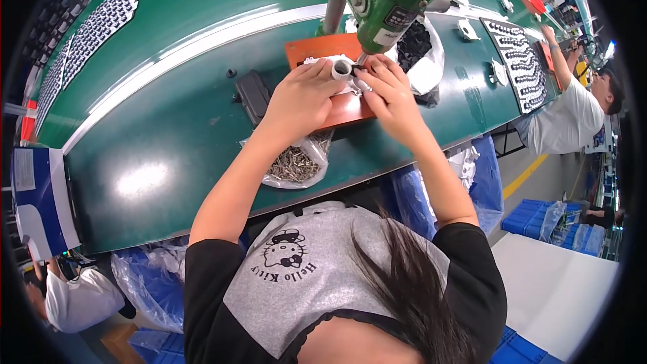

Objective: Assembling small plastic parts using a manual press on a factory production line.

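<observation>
A white plastic part with a round, tube-like opening [342, 69] lies over the orange base plate [345, 112] of a green bench press [387, 17]. My left hand [303, 100] is closed around the left side of this part, fingertips beside the opening. From the other side my right hand [393, 94] comes in, its fingers bent and pinching a small black piece [358, 69] against the part, right beneath the press head. The fingers partly cover the black piece, and much of the white part is hidden under both hands.
A clear bag of metal screws or pins [296, 163] lies near the bench edge, beside a dark case [253, 96]. Right of the press is a bag of black pieces [412, 46]. Trays of small parts [517, 61] stand farther off. A co-worker [569, 118] sits at right.
</observation>
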A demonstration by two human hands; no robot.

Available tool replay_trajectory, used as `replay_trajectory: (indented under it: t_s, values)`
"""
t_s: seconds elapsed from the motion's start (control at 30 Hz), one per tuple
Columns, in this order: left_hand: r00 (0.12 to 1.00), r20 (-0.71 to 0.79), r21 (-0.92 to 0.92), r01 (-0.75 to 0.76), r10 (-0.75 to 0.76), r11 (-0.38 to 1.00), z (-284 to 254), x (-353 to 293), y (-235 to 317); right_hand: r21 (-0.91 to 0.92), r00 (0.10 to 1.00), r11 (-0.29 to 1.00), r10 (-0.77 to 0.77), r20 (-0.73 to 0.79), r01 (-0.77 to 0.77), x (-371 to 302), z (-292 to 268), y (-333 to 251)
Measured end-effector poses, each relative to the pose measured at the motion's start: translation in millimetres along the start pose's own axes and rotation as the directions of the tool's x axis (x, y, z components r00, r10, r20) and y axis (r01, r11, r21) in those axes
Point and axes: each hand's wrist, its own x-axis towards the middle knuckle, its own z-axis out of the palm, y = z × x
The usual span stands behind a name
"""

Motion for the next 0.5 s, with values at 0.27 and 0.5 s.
replay_trajectory:
  t_s: [0.27, 0.5]
  values:
    - [0.997, -0.016, 0.026, -0.075, 0.075, 0.997, -0.2, 5.2, 8.3, 0.864, 0.863, 0.438, 0.505, -0.008, -0.249, 170.0, -107.1, 117.6]
    - [0.991, -0.055, -0.080, 0.118, -0.122, 0.990, 4.9, 4.4, 8.1, 0.045, 0.636, 0.960, 0.217, -0.740, -0.276, 52.3, -382.8, 438.9]
